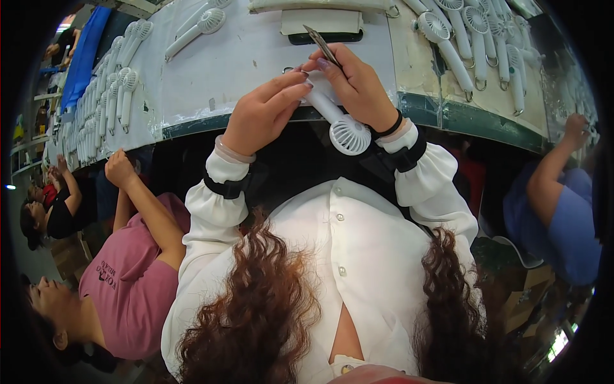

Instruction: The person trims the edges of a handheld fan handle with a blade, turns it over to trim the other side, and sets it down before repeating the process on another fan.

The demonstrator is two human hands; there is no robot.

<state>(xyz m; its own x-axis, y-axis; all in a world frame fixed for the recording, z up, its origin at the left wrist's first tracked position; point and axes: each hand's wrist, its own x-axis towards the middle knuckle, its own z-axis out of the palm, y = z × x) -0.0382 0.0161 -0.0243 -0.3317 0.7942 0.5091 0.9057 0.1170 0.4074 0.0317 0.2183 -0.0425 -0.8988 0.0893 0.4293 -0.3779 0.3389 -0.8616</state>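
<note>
A white handheld fan (327, 107) hangs over the table's front edge, its round caged head nearest my body and its handle pointing away. My left hand (268, 110) is closed at the handle's far end, fingertips pinching there, where a small metal ring (288, 70) shows. My right hand (359, 89) has pointed metal tweezers (321, 43) tucked in its fingers, tips pointing away. Its fingertips meet the left ones at the handle end, and its palm lies beside the fan. What exactly the fingertips pinch is hidden.
Several white fans (476, 38) with metal rings lie at the right, and more fans (114, 96) line the left. A dark tray (326, 38) with a pale card sits beyond my hands. Co-workers sit at both sides, one in a pink shirt (134, 281) close on the left.
</note>
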